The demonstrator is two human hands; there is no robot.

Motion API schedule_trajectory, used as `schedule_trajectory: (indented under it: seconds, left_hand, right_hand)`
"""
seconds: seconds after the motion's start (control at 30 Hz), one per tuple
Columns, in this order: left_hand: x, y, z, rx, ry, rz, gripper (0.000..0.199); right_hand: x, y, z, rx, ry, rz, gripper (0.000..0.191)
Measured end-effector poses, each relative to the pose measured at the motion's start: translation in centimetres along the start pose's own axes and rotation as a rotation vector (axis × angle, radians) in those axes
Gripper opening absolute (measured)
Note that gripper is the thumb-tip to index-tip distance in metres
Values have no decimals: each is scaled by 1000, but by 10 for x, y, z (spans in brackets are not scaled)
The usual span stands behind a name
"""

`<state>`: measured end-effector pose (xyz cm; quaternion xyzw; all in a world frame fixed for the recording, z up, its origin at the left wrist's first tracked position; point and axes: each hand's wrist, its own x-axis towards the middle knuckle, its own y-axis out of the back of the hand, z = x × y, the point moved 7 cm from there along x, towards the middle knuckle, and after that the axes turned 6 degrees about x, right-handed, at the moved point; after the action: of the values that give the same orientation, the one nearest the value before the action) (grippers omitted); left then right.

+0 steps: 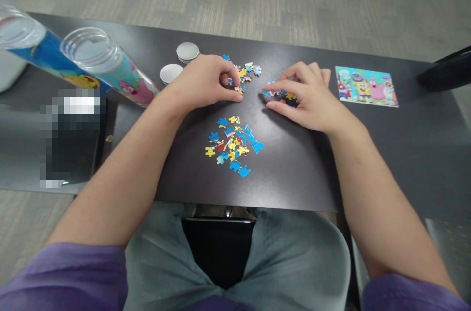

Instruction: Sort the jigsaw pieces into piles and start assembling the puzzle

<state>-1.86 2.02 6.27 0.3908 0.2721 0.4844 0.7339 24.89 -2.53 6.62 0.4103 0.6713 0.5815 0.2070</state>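
My left hand [209,80] is over the back of the desk, fingers curled. A small jigsaw piece [240,89] shows between its thumb and index finger. Just behind those fingertips is a loose pile of puzzle pieces [247,71], partly covered by the hand. My right hand [307,95] has its thumb and index finger spread apart around another group of pieces [290,96], which it partly hides. Closer to me lies a scattered heap of blue, yellow and red puzzle pieces [231,143], untouched by either hand.
A cartoon picture card [367,86] lies right of my right hand. Round white lids [187,51] are at the back left. Two clear printed tubes [90,51] stand left, near my forearm. A blurred-out dark object [75,139] is at the left, a black object [445,73] far right.
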Motion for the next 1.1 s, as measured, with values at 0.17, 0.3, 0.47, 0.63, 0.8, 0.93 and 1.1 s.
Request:
schedule_trajectory:
  seconds: [0.17,0.3,0.47,0.63,0.8,0.93,1.1]
  left_hand:
    - [2,-1,1,-2,-29,9,30]
    - [0,-1,7,-31,-73,26,27]
    - [-2,-9,18,-139,-105,-20,20]
    - [-2,-15,31,-217,-171,-43,19]
    - [-3,-15,40,-229,-225,-44,12]
    - [-4,-9,38,-226,-217,25,15]
    - [-4,-7,30,-131,-175,-7,19]
  right_hand:
    - [1,4,-5,31,-17,-18,37]
    - [1,4,-6,34,-22,-31,37]
    - [2,0,-5,36,-1,-18,37]
    - [5,-4,-13,105,13,-7,29]
    - [9,-5,-19,150,-13,29,17]
    - [10,-5,-16,192,-6,42,25]
    - [9,-5,-18,131,-42,-34,34]
